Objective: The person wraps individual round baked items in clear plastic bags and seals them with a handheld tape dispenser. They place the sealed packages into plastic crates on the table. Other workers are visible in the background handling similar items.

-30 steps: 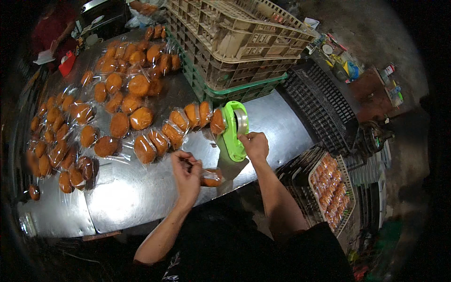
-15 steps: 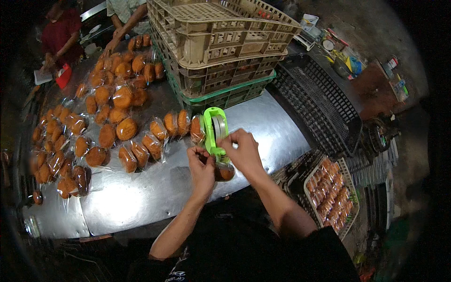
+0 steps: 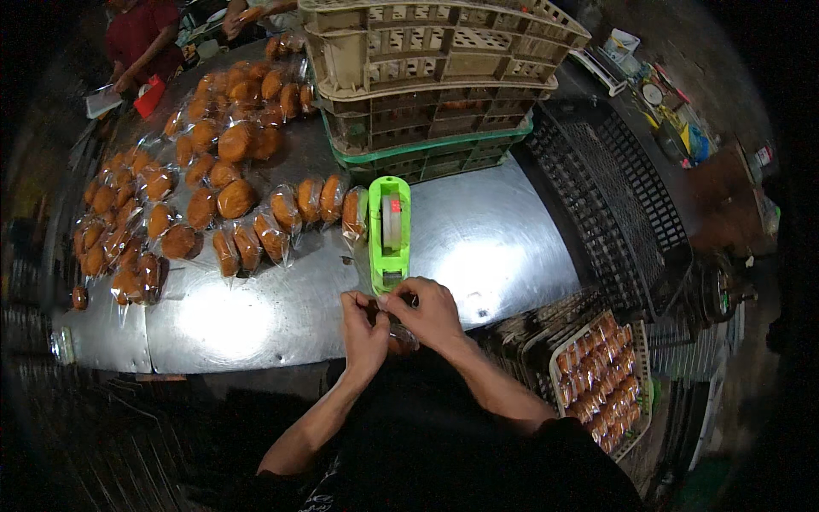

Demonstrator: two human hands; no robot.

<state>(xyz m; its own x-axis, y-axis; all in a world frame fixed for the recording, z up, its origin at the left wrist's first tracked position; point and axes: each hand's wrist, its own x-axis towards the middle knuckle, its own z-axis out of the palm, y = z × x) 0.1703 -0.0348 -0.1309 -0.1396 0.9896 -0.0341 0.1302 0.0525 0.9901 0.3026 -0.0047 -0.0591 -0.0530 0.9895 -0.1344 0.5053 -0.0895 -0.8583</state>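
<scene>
Close to my body, just past the near edge of the metal table, both hands work on a brown bun in a clear plastic bag (image 3: 402, 341). My left hand (image 3: 365, 334) is closed, thumb and fingers pinching the bag's gathered end. My right hand (image 3: 429, 314) meets it there, thumb and forefinger pressed together on the same end; any strip of tape between them is too small to make out. The bun is partly hidden under my right hand. Right beyond my fingertips a lime-green tape dispenser (image 3: 376, 243) with a roll of clear tape stands on the table.
Several bagged buns (image 3: 236, 199) cover the table's left side, one touching the dispenser. Stacked crates (image 3: 409, 85) rise behind. At right are a black crate (image 3: 610, 205) and a lower crate (image 3: 646, 397) of packed buns. Two people (image 3: 141, 38) work at far left.
My right hand has come away from the tape dispenser, back towards me, to the bag's end beside my left hand. The view has shifted; a co-worker's hand has drawn back from the buns.
</scene>
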